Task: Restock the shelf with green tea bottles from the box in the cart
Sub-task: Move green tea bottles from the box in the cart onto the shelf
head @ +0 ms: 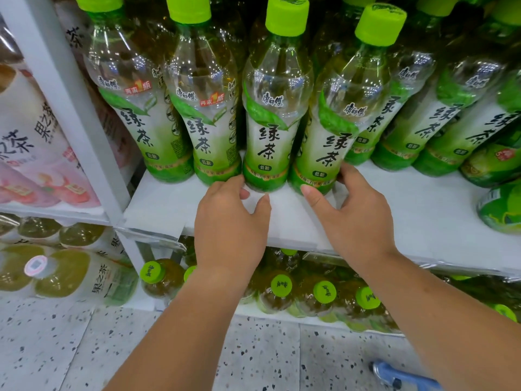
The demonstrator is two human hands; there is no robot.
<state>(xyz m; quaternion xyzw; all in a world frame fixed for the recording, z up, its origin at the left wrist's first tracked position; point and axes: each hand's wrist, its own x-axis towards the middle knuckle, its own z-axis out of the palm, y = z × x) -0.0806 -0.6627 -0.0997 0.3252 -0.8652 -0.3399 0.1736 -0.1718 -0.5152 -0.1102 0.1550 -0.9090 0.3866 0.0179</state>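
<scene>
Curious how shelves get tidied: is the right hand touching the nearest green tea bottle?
Touching. Head view: the right hand grips the green tea bottle at its base, no gap.

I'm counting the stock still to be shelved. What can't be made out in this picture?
The box: out of the head view; only a blue handle, probably the cart's, shows at the bottom edge.
Rear bottles: mostly hidden behind the front bottles on the shelf.
Lower bottles: labels hidden under the shelf; mostly caps show.
Small print on the labels: too small and blurred.
</scene>
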